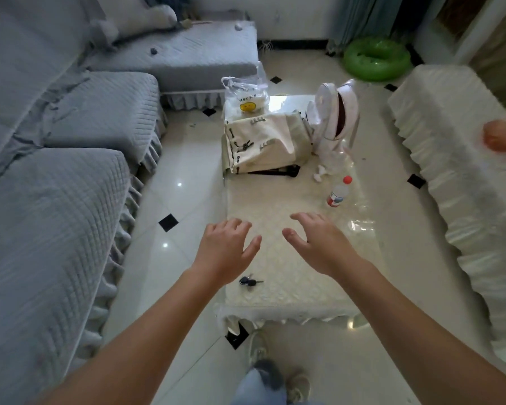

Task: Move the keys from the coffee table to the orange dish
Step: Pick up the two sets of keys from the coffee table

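Both hands, left (225,249) and right (319,247), hover with released grip above the worktop (289,287), where the keys (249,282) lie near the front-left edge, so a clumsy swipe could knock them to the floor.

bare tabletop around keys (250,282), bottle (339,192) well beyond, bags (263,143) farther

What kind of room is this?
Most likely a home living room: a long grey sofa runs along one side, a low coffee table stands in the middle with keys on it, and curtains hang behind.
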